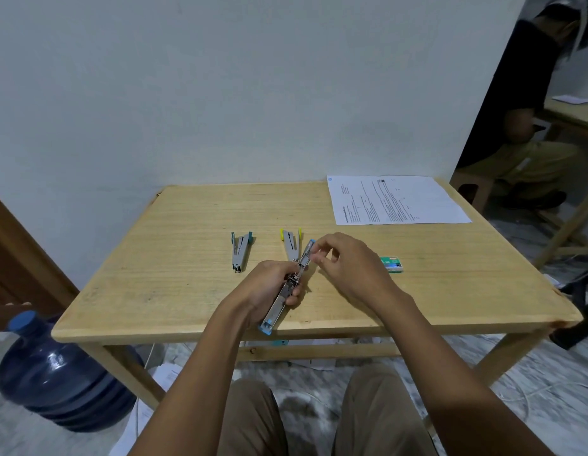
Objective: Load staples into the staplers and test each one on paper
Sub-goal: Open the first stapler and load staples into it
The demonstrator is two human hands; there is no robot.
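My left hand [269,284] grips a blue-tipped stapler [279,304] swung fully open, held lengthwise above the wooden table [187,232]. My right hand [345,261] pinches at the stapler's far end near its blue tip; whether staples are between the fingers is too small to tell. A teal stapler [240,251] lies on the table to the left. A yellow stapler [291,243] lies just beyond my left hand. A green staple box [392,263] sits to the right of my right hand. A printed paper sheet [394,199] lies at the far right corner.
A large blue water bottle [55,373] stands on the floor left of the table. Another person sits at the far right beside a second table [578,113]. Papers lie on the floor under the table. A white wall is right behind it.
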